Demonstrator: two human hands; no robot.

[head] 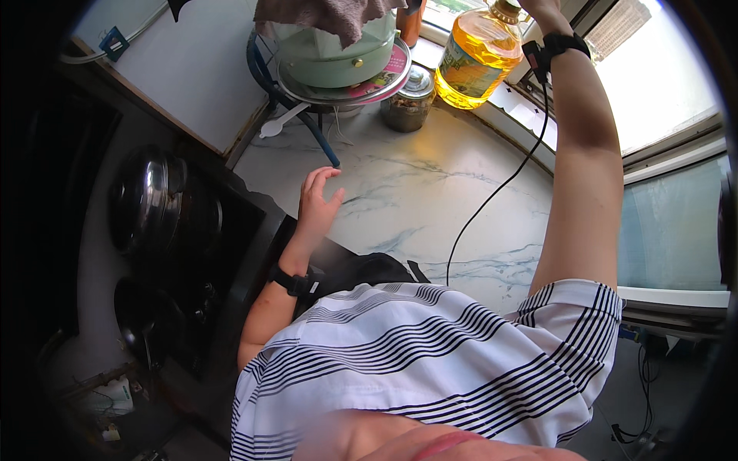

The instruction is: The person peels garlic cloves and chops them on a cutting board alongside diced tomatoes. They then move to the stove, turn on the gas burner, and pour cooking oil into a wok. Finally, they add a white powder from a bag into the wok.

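Observation:
Bare and holding nothing, my left hand [320, 199] hovers over the marble-patterned countertop [415, 190], thumb apart from the curved fingers. Its fingertips are close to the foot of a dark blue metal rack [323, 138]; whether they touch it I cannot tell. My right arm stretches up towards the window, and my right hand [542, 8] is mostly cut off by the upper picture edge. Close beside that hand is the neck of a large clear plastic bottle of yellow cooking oil [475, 57], standing at the sill. Whether the fingers grip anything is hidden.
The rack carries a pale green appliance [340, 60] draped with a brown cloth [334, 17]. Near it are a white spoon [282, 121] and a lidded glass jar [410, 101]. A black cable [496, 193] hangs from my right wristband. Left are a lidded pot [153, 199] and a wok [147, 317].

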